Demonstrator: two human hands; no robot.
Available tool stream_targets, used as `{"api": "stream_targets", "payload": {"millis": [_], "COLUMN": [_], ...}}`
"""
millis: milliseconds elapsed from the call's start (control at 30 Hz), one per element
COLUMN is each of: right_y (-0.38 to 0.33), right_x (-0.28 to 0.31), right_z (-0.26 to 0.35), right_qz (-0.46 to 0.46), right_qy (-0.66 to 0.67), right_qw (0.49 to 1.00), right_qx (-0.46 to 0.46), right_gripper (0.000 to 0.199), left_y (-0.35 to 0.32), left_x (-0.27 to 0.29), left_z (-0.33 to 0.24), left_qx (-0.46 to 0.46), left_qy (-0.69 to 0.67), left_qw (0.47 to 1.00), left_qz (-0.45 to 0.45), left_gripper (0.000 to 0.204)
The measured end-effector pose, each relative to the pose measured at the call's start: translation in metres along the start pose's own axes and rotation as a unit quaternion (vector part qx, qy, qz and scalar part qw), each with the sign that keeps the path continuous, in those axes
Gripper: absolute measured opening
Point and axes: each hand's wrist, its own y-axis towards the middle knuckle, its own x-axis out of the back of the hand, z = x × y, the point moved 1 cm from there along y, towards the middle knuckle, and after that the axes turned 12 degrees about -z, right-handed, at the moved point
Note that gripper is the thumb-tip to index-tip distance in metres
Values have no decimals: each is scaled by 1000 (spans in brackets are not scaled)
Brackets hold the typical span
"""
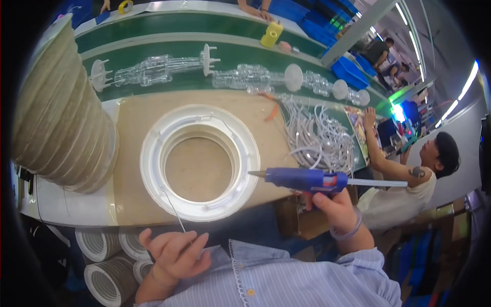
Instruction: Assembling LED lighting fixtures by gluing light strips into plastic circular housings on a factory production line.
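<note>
My right hand (335, 212) grips a blue hot glue gun (302, 179) with a clear glue stick (378, 182) standing out of its back. The gun's nozzle points left, at the right rim of a white ring-shaped piece (153, 153) lying on brown board. Small clear bits and thin wire sit along the ring's groove. From the ring's lower left a thin wire (174, 210) runs down to my left hand (176, 258), whose curled fingertips pinch its end below the table edge.
A stack of beige ribbed rings (61, 112) towers at the left. Right of the board lies a heap of pale tubing (317, 133). Clear plastic assemblies (153, 69) rest on the green conveyor (179, 38). A co-worker (429, 174) sits at the right; more ribbed rings (105, 281) stand below.
</note>
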Motion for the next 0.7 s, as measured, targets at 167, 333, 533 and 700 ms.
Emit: {"api": "stream_targets", "payload": {"millis": [167, 333, 533, 700], "right_y": [-11, -16, -10, -15], "right_x": [1, 2, 1, -1], "right_z": [-5, -6, -1, -4], "right_qz": [-23, -24, -52, -62], "right_qy": [-4, -26, -61, -72], "right_qw": [999, 998, 997, 995], "right_qx": [-34, -42, -24, -29], "right_gripper": [24, 26, 31, 33], "left_y": [-6, -7, -1, 0], "left_x": [-2, -15, -18, -25], "left_z": [1, 4, 7, 11], "left_qx": [53, 32, 69, 58], "left_qy": [2, -19, -19, -41], "left_qw": [999, 999, 997, 997], "left_qz": [-3, 15, 36, 7], "left_gripper": [20, 22, 26, 24]}}
